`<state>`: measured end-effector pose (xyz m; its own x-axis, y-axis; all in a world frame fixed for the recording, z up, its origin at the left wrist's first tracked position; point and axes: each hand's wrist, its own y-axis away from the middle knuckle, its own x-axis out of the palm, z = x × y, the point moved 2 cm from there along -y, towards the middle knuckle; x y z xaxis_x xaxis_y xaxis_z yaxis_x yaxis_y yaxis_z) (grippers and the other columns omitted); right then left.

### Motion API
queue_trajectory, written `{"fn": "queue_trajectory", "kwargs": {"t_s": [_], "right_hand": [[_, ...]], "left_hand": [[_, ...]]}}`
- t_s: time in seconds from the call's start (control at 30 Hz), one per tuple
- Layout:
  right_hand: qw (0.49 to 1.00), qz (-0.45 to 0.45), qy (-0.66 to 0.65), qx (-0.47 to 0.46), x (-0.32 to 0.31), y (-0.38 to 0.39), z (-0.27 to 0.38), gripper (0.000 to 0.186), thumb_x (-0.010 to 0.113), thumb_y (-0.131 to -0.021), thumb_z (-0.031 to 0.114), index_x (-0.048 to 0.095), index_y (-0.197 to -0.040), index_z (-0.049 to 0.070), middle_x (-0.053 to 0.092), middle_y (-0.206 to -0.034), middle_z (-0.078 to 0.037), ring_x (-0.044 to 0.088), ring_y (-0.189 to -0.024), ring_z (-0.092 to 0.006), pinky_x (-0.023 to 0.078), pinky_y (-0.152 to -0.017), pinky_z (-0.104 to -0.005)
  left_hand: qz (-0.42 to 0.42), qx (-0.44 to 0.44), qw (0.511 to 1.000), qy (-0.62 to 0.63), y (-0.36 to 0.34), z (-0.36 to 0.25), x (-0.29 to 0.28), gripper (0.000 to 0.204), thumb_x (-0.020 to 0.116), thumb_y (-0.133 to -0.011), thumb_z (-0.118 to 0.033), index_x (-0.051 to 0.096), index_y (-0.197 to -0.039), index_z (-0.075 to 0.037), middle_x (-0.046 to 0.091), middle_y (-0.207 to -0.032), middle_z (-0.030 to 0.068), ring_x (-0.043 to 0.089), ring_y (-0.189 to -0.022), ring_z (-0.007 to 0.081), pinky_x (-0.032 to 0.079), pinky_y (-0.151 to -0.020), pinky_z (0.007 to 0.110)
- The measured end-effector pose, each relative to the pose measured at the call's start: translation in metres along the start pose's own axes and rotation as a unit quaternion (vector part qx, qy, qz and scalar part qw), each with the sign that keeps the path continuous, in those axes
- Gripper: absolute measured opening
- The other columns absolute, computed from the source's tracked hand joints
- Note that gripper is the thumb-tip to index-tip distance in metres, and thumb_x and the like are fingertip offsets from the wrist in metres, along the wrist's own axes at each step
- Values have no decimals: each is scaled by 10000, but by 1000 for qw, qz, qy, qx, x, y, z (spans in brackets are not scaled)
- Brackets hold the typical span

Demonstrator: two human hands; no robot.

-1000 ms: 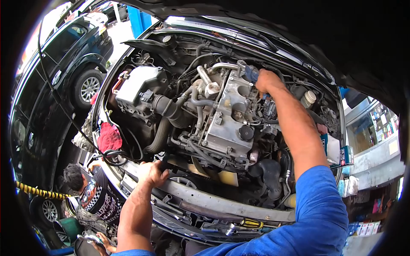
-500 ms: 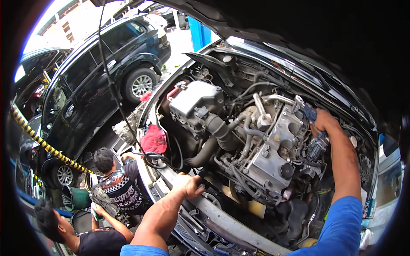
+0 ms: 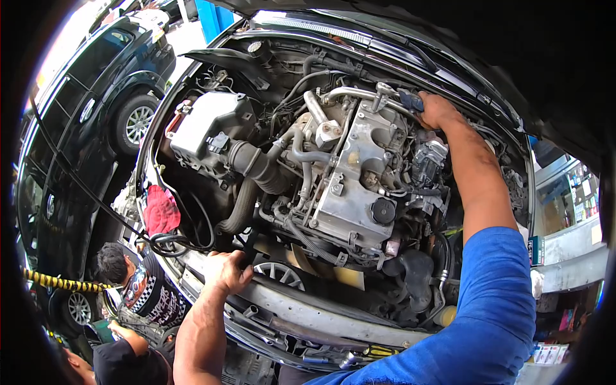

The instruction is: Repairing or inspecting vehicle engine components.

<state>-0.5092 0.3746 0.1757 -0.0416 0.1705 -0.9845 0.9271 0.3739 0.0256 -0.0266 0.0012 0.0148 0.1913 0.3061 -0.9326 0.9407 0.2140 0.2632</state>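
Hands (image 3: 437,110) well apart. With right hand (image 3: 437,110), holding tight to a crumpled dark blue rag (image 3: 410,101), near a shiny bent metal pipe (image 3: 346,93) just left of that hand. Moved a little farther from the pipe than a moment ago, with more dark engine parts (image 3: 428,163) now peeking out below; probably just a small shift, same hold. With left hand (image 3: 229,273), curling fingers at a long dull silver metal bar (image 3: 308,308); cannot tell if gripping or leaning. Between both hands, a big grey metal engine top (image 3: 350,208).

Open room lies behind the front crossbar (image 3: 324,314), partly blocked by fan blades (image 3: 350,277)
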Motion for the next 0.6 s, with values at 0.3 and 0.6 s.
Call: {"fn": "queue_trajectory", "kwargs": {"t_s": [0.3, 0.6], "right_hand": [[997, 73, -21, 8, -23, 55, 62, 405, 768, -677, 78, 695, -1033, -101, 712, -1050, -309, 716, -1004, -421, 574, -856, -462], [999, 26, 26, -6, -12, 36, 33, 556, 711, -799, 225, 611, -1296, -3, 698, -1152, -280, 671, -1094, -427, 525, -950, -465]], "left_hand": [[-12, 13, 1000, 18, 1, 3, 3, 418, 646, -815, -418, 713, -1070, -93, 744, -932, 163, 701, -964, 343, 456, -955, 462], [-22, 10, 1000, 9, 3, 5, 1, 384, 647, -819, -417, 711, -1034, -105, 743, -892, 137, 706, -938, 325, 461, -929, 461]]}}
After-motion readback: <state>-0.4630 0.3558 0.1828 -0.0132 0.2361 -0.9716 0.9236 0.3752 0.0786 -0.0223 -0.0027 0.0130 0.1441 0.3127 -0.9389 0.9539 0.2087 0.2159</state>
